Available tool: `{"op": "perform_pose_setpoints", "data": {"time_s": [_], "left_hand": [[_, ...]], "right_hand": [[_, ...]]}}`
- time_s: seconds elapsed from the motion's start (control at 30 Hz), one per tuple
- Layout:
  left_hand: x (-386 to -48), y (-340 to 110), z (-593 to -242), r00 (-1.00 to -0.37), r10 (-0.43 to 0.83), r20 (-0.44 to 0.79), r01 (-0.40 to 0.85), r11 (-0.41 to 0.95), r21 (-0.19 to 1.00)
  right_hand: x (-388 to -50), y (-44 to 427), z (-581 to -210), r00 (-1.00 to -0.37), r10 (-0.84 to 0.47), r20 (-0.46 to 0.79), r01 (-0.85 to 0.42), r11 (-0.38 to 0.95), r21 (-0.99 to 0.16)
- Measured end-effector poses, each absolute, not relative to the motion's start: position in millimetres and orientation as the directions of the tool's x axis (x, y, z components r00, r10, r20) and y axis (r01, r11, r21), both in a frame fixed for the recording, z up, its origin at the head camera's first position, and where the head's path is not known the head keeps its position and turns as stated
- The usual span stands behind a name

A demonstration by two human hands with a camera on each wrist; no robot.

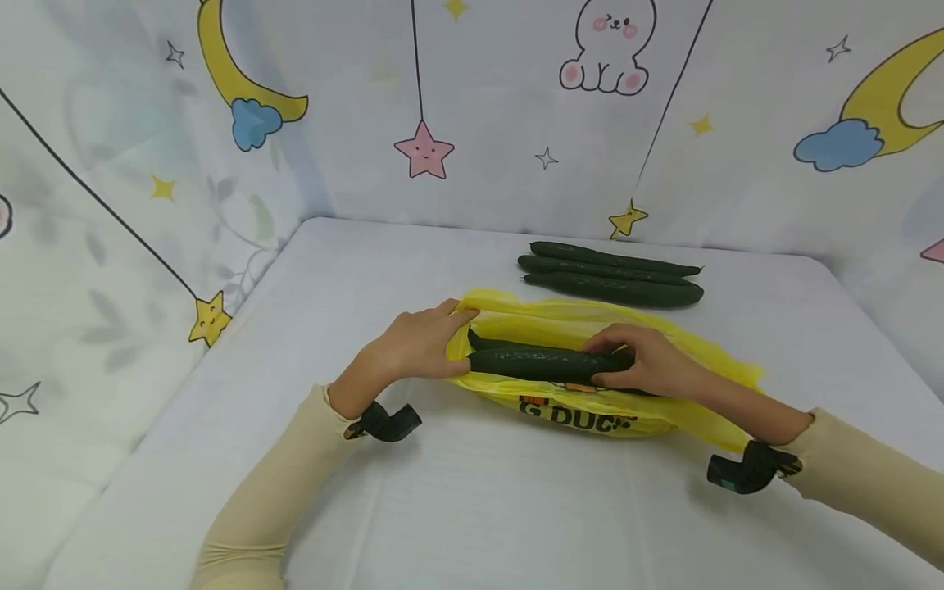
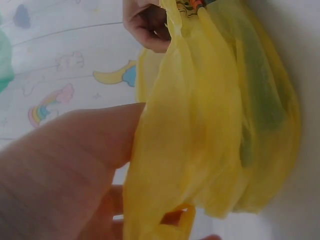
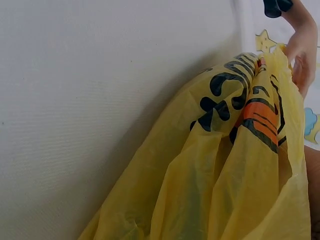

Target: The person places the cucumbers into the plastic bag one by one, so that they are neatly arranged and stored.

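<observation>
A yellow plastic bag [image 1: 542, 310] with dark printed letters lies on its side on the white table, its mouth spread wide. Inside its opening rest dark green cucumbers; the front cucumber [image 1: 527, 365] lies lengthwise, another partly hidden behind it. My left hand [image 1: 416, 344] holds the bag's left edge, fingers at the rim and thumb near the cucumber's end. Reaching over the right side, my right hand [image 1: 649, 360] grips the front cucumber near its right end. The left wrist view shows the bag [image 2: 175, 125] against my left hand [image 2: 75, 150]. In the right wrist view the bag [image 3: 195, 170] hides my right hand's grasp.
Behind the bag, three cucumbers [image 1: 612, 274] lie side by side on the table [image 1: 354, 270]. A printed cloth backdrop [image 1: 501, 106] rises at the table's back and left edges. A black wrist device [image 1: 387, 422] sits on the left wrist, another [image 1: 745, 469] on the right.
</observation>
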State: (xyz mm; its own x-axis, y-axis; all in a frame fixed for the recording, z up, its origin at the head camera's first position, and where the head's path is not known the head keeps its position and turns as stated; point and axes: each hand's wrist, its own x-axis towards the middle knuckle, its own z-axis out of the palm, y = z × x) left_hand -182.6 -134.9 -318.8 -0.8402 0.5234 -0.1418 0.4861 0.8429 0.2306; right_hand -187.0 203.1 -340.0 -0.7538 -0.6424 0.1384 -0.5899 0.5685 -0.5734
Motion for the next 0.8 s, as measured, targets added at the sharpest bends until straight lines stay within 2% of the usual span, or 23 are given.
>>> {"op": "perform_pose_setpoints", "data": {"time_s": [0.27, 0.53, 0.8], "left_hand": [[-183, -135, -317, -0.838, 0.523, -0.156, 0.483, 0.844, 0.234], [-183, -135, -319, -0.837, 0.526, -0.148, 0.486, 0.841, 0.238], [-184, -136, -319, -0.837, 0.529, -0.143, 0.49, 0.839, 0.235]], "right_hand": [[-188, 201, -337, -0.762, -0.643, 0.08, -0.575, 0.615, -0.54], [-190, 198, -330, -0.739, -0.673, 0.021, -0.586, 0.628, -0.512], [-192, 198, -314, -0.731, -0.683, -0.005, -0.569, 0.612, -0.549]]}}
